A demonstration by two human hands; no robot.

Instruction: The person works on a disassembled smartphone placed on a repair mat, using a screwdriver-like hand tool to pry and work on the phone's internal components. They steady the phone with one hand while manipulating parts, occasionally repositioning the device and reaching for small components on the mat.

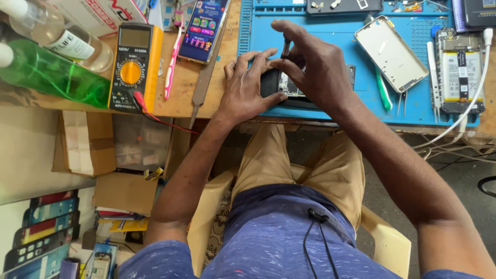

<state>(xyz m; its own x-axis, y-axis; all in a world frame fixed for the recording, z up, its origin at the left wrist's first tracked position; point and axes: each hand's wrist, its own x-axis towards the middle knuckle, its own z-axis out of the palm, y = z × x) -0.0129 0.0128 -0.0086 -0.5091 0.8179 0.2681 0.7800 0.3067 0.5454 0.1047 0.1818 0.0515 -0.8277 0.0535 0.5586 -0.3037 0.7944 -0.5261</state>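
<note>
Both hands (248, 88) (310, 67) arch, fingers curled, over the opened phone (281, 85).

- The dark opened phone (281, 85) lies mostly hidden under the left hand (248, 88) and right hand (310, 67).
- The thin tool (285, 47) pinched in the right fingers shows only its tip; its kind cannot be told.
- The clear bottle (62, 39) and green bottle (51, 75) are cut off at the far left.
- The dark device (478, 11) is cut off at the far right corner.
</note>
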